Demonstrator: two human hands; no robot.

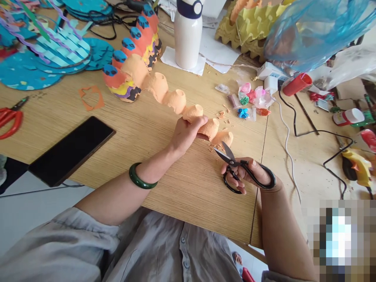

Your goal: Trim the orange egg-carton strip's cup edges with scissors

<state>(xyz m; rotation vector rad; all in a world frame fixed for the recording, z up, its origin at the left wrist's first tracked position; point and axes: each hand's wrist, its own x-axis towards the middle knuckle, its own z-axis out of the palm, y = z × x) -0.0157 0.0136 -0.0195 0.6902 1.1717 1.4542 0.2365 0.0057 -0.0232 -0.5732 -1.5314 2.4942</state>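
Note:
A strip of orange egg carton (175, 100) with several cups runs diagonally over the wooden table. My left hand (188, 135) grips it near its right end, thumb on top and fingers hidden underneath. In my right hand (243, 172) is a pair of black-handled scissors (227, 156), its blades parted and pointing at the last cup. The blades look close to the carton's edge; whether they touch it I cannot tell. Small orange scraps (225, 113) lie beside the strip. Behind its far end stands a painted egg-carton piece (126, 74) in orange, yellow, purple and black with blue tops.
A black phone (72, 150) and red-handled pliers (11, 117) lie at left, below blue paper crafts (26, 70). A white bottle (188, 39) stands at the back. Yellow egg cartons (249, 23), small clay packets (252, 96), cables (288, 145) and a yellow glue gun (357, 164) occupy the right.

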